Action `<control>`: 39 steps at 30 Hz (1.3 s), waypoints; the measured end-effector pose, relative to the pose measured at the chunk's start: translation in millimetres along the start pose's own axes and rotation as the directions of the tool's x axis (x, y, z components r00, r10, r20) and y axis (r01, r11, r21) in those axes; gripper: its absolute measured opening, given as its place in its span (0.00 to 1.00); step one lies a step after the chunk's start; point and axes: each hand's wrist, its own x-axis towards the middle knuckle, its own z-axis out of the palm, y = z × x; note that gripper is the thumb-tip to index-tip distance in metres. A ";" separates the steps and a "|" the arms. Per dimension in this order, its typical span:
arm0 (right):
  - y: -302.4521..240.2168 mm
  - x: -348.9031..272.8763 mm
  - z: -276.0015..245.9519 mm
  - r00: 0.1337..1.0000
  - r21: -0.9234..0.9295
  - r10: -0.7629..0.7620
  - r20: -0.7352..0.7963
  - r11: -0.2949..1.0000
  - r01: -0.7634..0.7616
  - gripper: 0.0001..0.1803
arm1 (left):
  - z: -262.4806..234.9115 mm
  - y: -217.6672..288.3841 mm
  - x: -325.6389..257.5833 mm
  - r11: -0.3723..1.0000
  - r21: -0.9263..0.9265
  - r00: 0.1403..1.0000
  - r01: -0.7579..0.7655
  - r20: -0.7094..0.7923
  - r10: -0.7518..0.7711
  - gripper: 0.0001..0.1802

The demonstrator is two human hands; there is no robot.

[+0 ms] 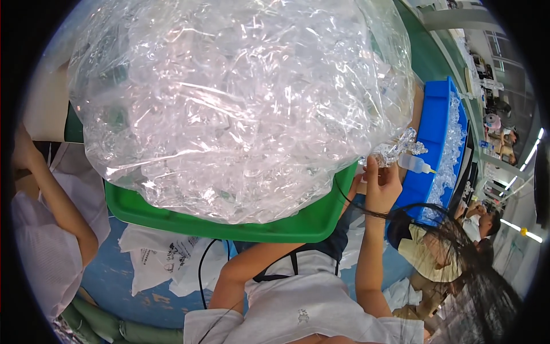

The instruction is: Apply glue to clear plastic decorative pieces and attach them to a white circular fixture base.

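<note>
Just past the right corner of the green tray [229,228], my right hand [384,188] is raised with its fingers bent and pinched at a shiny clear plastic piece [385,155]. Right beside these fingers is a small translucent bottle [413,164] with a yellow tip pointing right; whether the hand also grips it is unclear. My left forearm passes under the tray. A little of my left hand [356,184] shows at the tray's right edge, its fingers mostly hidden. A huge clear bag [240,114] full of transparent plastic pieces fills the tray and bulges over it.
A blue bin [431,123] of clear pieces stands at the right. Another person's bare arm [63,200] is at the left edge. More people [481,223] sit at the far right. White plastic bags [152,258] lie on the blue floor below a black cable [201,266].
</note>
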 end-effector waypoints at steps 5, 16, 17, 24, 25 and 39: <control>-6.3 11.8 -14.6 0.965 -0.323 -0.192 0.181 0.915 0.242 0.16 | -27.0 25.2 29.4 -0.337 -0.880 0.601 0.334 0.474 -0.643 0.17; -4.5 6.0 5.8 0.919 -0.402 -0.384 0.084 0.831 0.384 0.13 | -37.1 -6.2 36.8 0.940 -0.325 0.980 0.099 0.195 -0.036 0.25; -5.6 7.4 4.7 0.928 -0.357 -0.367 0.068 0.859 0.366 0.14 | -41.5 -5.2 41.9 0.941 -0.330 0.982 0.073 0.189 -0.010 0.25; -21.5 -2.7 -26.9 0.960 -0.258 -0.260 0.107 0.925 0.279 0.14 | -57.0 -7.9 41.8 0.970 -0.244 0.959 0.019 0.279 0.051 0.32; -28.9 7.7 -44.7 0.948 -0.259 -0.287 0.137 0.914 0.314 0.16 | -58.0 -6.3 42.1 0.974 -0.225 0.953 0.012 0.299 0.057 0.31; -121.4 440.3 25.4 0.395 -0.686 -0.655 0.644 -0.266 0.677 0.13 | -70.3 -1.3 47.8 0.994 -0.086 0.926 -0.065 0.366 0.092 0.30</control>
